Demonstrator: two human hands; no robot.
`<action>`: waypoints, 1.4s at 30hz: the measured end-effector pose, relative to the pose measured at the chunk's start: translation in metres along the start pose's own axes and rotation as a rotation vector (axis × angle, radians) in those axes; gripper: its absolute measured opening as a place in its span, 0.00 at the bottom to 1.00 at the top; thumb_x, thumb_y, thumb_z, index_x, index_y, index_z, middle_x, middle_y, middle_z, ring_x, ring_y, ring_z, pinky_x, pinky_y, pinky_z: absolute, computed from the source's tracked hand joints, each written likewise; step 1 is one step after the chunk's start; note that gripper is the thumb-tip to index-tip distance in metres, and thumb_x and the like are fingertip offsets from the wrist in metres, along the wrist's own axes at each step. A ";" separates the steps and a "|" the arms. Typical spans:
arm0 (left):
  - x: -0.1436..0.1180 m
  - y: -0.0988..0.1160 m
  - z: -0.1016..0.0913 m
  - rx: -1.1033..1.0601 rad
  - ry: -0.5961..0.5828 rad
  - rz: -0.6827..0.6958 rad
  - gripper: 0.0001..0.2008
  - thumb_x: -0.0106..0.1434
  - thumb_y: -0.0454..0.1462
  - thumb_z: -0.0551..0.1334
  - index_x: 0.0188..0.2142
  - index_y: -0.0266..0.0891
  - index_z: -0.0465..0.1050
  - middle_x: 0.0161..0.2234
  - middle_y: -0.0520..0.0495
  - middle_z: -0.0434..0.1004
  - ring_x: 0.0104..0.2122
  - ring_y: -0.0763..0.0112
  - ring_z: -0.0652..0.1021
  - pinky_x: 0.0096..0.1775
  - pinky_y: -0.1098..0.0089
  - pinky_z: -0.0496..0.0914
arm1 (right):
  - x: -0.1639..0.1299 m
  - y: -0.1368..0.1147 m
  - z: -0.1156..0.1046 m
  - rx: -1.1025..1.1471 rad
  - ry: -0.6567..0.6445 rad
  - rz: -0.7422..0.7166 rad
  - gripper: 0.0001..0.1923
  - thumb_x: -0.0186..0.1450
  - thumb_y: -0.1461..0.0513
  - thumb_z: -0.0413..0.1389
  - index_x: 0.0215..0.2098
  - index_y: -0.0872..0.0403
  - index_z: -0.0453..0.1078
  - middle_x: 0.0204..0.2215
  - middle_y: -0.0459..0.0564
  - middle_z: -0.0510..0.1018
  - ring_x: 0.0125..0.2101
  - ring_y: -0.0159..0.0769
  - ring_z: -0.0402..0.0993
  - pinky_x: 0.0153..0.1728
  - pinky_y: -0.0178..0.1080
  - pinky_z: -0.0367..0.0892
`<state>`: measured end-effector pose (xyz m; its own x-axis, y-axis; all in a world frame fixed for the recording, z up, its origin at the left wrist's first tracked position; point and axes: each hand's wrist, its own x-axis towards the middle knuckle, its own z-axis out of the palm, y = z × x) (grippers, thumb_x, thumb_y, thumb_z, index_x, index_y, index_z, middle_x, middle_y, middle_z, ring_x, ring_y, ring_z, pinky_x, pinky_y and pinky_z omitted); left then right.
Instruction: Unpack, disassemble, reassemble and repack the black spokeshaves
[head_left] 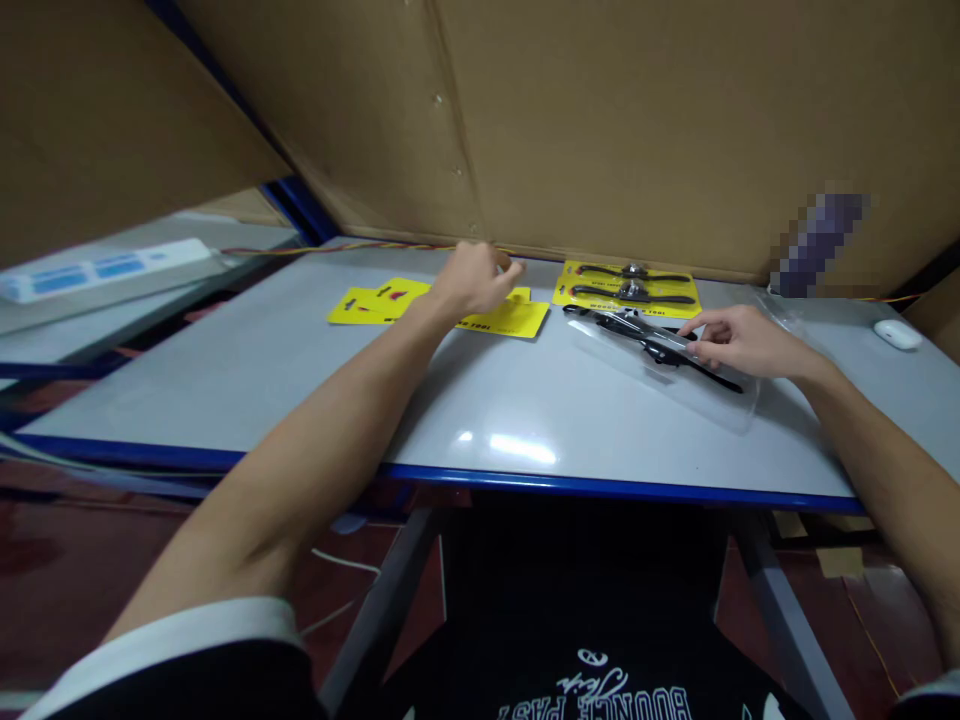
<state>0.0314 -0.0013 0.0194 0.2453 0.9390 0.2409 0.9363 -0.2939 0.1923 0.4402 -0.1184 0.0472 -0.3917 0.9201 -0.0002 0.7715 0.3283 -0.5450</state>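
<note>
Nearest, the grey table (300, 400) with its blue front edge. Further in on the right, the right hand (739, 340) lies on a clear blister (675, 375), fingers loosely spread, fingertips touching the black tools (652, 345) that rest in it (whether any finger pinches one I cannot tell). Further back on the left, the left hand (472, 280) reaches over the yellow cards (420, 305) spread flat on the table, fingers curled together near a card's far edge; an actual grip cannot be made out. Just beyond the blister lies a packed card (628, 287) bearing two black tools. Far right sits a white mouse (898, 334), then the brown board (637, 120) behind.
</note>
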 end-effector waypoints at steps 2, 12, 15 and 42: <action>-0.001 0.006 0.006 0.060 -0.026 0.009 0.27 0.73 0.51 0.51 0.44 0.36 0.84 0.36 0.36 0.83 0.39 0.52 0.78 0.46 0.59 0.70 | 0.001 0.000 0.004 -0.100 0.031 -0.048 0.18 0.66 0.49 0.60 0.47 0.49 0.82 0.24 0.44 0.82 0.25 0.39 0.76 0.30 0.42 0.67; 0.002 0.009 0.024 0.123 -0.041 0.161 0.30 0.73 0.52 0.49 0.41 0.35 0.84 0.50 0.27 0.79 0.48 0.46 0.78 0.51 0.52 0.71 | 0.000 -0.020 0.028 -0.262 0.159 -0.041 0.11 0.71 0.54 0.55 0.39 0.49 0.78 0.26 0.48 0.79 0.26 0.41 0.71 0.32 0.44 0.60; 0.000 0.012 0.021 0.149 -0.073 0.118 0.32 0.75 0.54 0.46 0.44 0.37 0.83 0.47 0.29 0.82 0.44 0.47 0.79 0.47 0.53 0.71 | 0.000 -0.021 0.028 -0.292 0.170 -0.134 0.14 0.73 0.53 0.53 0.42 0.49 0.79 0.30 0.50 0.81 0.31 0.44 0.74 0.35 0.45 0.63; -0.059 0.108 -0.038 0.154 0.264 0.149 0.25 0.83 0.50 0.51 0.39 0.39 0.78 0.46 0.36 0.80 0.48 0.54 0.78 0.44 0.59 0.65 | 0.008 0.000 0.022 -0.232 0.073 -0.175 0.14 0.76 0.53 0.51 0.41 0.50 0.75 0.28 0.49 0.80 0.28 0.40 0.70 0.35 0.44 0.59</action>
<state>0.1085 -0.0951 0.0623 0.3276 0.8030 0.4978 0.9270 -0.3751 -0.0050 0.4262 -0.1158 0.0288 -0.4979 0.8555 0.1418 0.7928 0.5154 -0.3254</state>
